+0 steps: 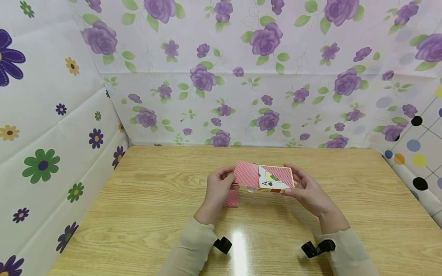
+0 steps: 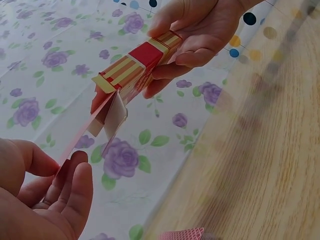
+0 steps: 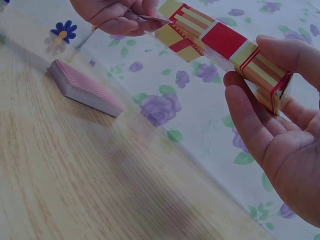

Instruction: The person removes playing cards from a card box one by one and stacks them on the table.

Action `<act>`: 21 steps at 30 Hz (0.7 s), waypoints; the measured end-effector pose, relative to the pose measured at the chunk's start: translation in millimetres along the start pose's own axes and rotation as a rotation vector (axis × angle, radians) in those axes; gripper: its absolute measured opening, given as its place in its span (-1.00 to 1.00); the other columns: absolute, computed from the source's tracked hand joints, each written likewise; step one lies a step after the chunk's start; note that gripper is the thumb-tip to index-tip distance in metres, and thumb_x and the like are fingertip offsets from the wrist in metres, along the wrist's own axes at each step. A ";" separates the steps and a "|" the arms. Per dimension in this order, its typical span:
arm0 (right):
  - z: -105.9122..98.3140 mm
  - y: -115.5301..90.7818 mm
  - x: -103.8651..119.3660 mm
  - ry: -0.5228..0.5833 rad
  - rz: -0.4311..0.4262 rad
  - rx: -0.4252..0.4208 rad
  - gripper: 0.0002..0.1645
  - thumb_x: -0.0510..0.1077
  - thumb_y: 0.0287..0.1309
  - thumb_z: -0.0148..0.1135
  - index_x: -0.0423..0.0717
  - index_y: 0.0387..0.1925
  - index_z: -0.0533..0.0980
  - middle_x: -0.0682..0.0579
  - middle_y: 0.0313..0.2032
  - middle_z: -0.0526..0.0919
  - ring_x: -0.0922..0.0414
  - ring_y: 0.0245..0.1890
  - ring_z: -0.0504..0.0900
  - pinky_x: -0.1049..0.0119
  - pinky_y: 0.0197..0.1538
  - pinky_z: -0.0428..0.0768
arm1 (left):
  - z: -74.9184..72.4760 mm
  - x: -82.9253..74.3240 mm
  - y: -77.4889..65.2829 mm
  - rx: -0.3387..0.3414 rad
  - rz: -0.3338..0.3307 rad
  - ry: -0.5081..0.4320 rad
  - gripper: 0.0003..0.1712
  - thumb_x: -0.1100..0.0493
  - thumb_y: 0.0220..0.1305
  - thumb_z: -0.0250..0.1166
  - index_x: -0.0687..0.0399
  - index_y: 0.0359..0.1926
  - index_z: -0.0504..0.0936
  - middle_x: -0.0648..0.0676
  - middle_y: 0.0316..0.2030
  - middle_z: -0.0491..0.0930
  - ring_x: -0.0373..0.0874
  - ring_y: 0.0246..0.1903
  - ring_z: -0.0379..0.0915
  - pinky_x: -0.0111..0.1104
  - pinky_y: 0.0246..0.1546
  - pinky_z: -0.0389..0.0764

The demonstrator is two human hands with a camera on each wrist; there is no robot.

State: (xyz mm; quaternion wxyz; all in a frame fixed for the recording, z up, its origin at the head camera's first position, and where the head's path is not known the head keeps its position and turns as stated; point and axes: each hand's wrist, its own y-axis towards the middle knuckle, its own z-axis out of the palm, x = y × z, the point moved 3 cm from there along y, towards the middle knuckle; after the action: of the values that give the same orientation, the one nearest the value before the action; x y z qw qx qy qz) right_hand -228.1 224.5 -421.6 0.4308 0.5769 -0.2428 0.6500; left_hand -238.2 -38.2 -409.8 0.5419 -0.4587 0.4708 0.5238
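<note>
My right hand (image 1: 310, 194) grips the right end of a playing-card box (image 1: 281, 174), with the thumb on the near side and fingers behind. The box is red and yellow, with an ace printed on its face, and is held above the table. My left hand (image 1: 216, 189) pinches a red-backed playing card (image 1: 246, 174) by its left edge. That card reaches to the open left end of the box, where white flaps (image 2: 115, 117) stick out. Whether more than one card is pinched cannot be told. Below, a stack of red-backed cards (image 3: 82, 90) lies on the table.
The wooden table (image 1: 138, 222) extends around both hands. Flowered cloth (image 1: 221, 103) hangs behind it, with patterned cloths along the left and right sides. Black wrist cameras (image 1: 223, 245) are strapped on both sleeves.
</note>
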 end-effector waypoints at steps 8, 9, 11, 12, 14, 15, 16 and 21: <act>0.1 -0.6 1.1 -0.007 0.001 -0.006 -0.11 -0.51 0.17 0.04 -0.07 0.44 -0.07 0.05 0.23 0.31 0.19 0.11 0.50 0.28 0.02 0.61 | -1.9 -0.8 0.4 -0.015 0.006 0.003 -0.62 0.43 0.25 0.05 0.29 0.08 0.54 0.05 -0.32 0.46 -0.23 -0.47 0.52 -0.43 -0.43 0.65; 0.0 -0.5 1.2 -0.006 0.001 -0.006 -0.11 -0.51 0.17 0.04 -0.07 0.44 -0.07 0.05 0.24 0.30 0.19 0.11 0.50 0.28 0.02 0.61 | -2.1 -1.2 0.2 -0.020 0.007 0.002 -0.62 0.43 0.25 0.05 0.28 0.08 0.54 0.05 -0.31 0.45 -0.23 -0.47 0.51 -0.44 -0.44 0.65; -0.2 -0.5 1.0 -0.004 0.001 -0.008 -0.11 -0.51 0.17 0.04 -0.07 0.43 -0.06 0.05 0.23 0.30 0.19 0.10 0.51 0.28 0.02 0.61 | -2.4 -1.4 0.4 -0.031 0.009 -0.001 -0.62 0.43 0.25 0.05 0.28 0.08 0.55 0.05 -0.31 0.45 -0.23 -0.48 0.51 -0.46 -0.46 0.64; -0.3 -0.5 0.9 -0.003 0.001 -0.009 -0.11 -0.51 0.17 0.04 -0.07 0.43 -0.06 0.05 0.23 0.30 0.19 0.10 0.51 0.29 0.01 0.61 | -2.5 -1.4 0.5 -0.036 0.010 -0.005 -0.62 0.43 0.25 0.05 0.28 0.08 0.55 0.05 -0.31 0.44 -0.23 -0.49 0.50 -0.47 -0.47 0.63; -0.6 -0.5 0.5 -0.001 0.001 -0.013 -0.12 -0.51 0.17 0.04 -0.07 0.43 -0.06 0.04 0.23 0.30 0.19 0.10 0.51 0.29 0.01 0.61 | -2.9 -1.4 0.9 -0.046 0.011 -0.009 -0.61 0.43 0.24 0.05 0.28 0.08 0.55 0.04 -0.30 0.45 -0.24 -0.50 0.51 -0.47 -0.48 0.63; -0.8 -0.5 0.3 0.000 0.002 -0.015 -0.12 -0.51 0.17 0.04 -0.07 0.43 -0.06 0.04 0.23 0.30 0.19 0.09 0.51 0.29 0.01 0.61 | -3.1 -1.4 1.1 -0.051 0.011 -0.012 -0.61 0.43 0.24 0.05 0.28 0.08 0.55 0.04 -0.30 0.45 -0.23 -0.51 0.51 -0.47 -0.48 0.63; -1.0 -0.6 0.1 0.000 0.003 -0.016 -0.12 -0.51 0.17 0.04 -0.07 0.43 -0.06 0.04 0.23 0.30 0.19 0.09 0.52 0.29 0.01 0.61 | -3.4 -1.3 1.4 -0.055 0.013 -0.016 -0.61 0.44 0.24 0.05 0.28 0.08 0.56 0.04 -0.30 0.45 -0.23 -0.52 0.51 -0.46 -0.48 0.63; -1.6 -0.4 -0.5 0.002 0.006 -0.024 -0.12 -0.51 0.17 0.04 -0.08 0.42 -0.06 0.03 0.22 0.30 0.18 0.08 0.52 0.28 -0.01 0.62 | -5.0 -2.3 1.6 -0.059 0.015 -0.024 -0.60 0.44 0.23 0.05 0.28 0.08 0.56 0.04 -0.31 0.42 -0.23 -0.53 0.49 -0.48 -0.49 0.62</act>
State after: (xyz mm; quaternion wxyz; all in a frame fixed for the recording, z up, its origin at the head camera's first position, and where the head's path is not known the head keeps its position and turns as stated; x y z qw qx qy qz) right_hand -228.6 225.8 -422.5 0.4360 0.5705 -0.2520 0.6488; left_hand -240.0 -43.5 -408.2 0.5298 -0.4643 0.4522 0.5470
